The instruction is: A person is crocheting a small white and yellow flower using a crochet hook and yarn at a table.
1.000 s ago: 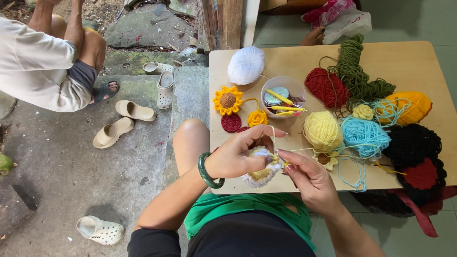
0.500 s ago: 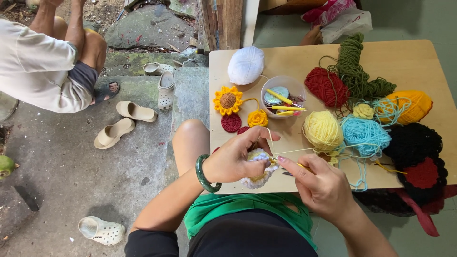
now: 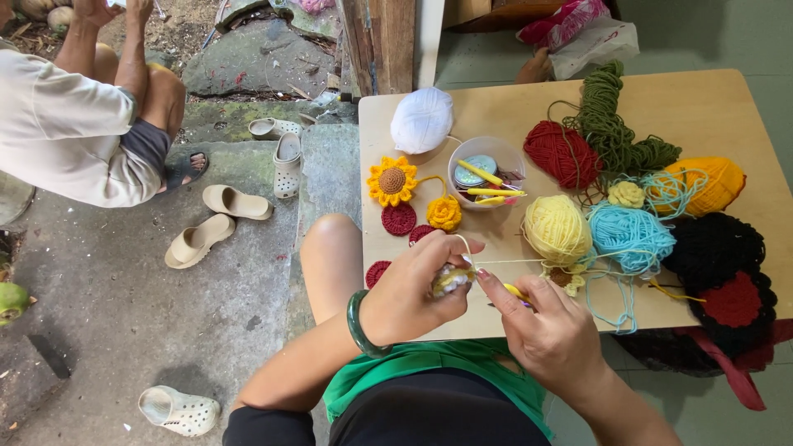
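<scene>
While the left hand (image 3: 410,291) curls around a small crochet piece (image 3: 452,279), its fingers and thumb pinch that piece tight at about 6 o'clock on the table (image 3: 743,107). The right hand (image 3: 552,330) sits just beside it, at 3 o'clock from the left hand, with its fingers pressed around a yellow hook (image 3: 516,291). A thin strand (image 3: 508,261) runs from the piece to the pale yellow ball (image 3: 557,228), which lies at 2 o'clock from the hands. A second ago the hands were a little farther up over the table edge, and now they are lower and closer to the body. The piece has turned a bit in the left hand too, so a new side faces the hook. That looks like one more stitch is being worked into the piece, and the work is still going on. A green bangle (image 3: 358,324) sits on the left wrist. Up the table at 12 o'clock is a clear bowl (image 3: 489,175) with more hooks in it. A crochet sunflower (image 3: 392,181) lies at 11 o'clock, with a white ball (image 3: 422,120) above it. A blue ball (image 3: 629,235), a red ball (image 3: 559,152) and green yarn (image 3: 613,124) lie off to 1 and 2 o'clock. Far off at 10 o'clock another person (image 3: 74,132) squats on the ground, near some sandals (image 3: 216,223).
</scene>
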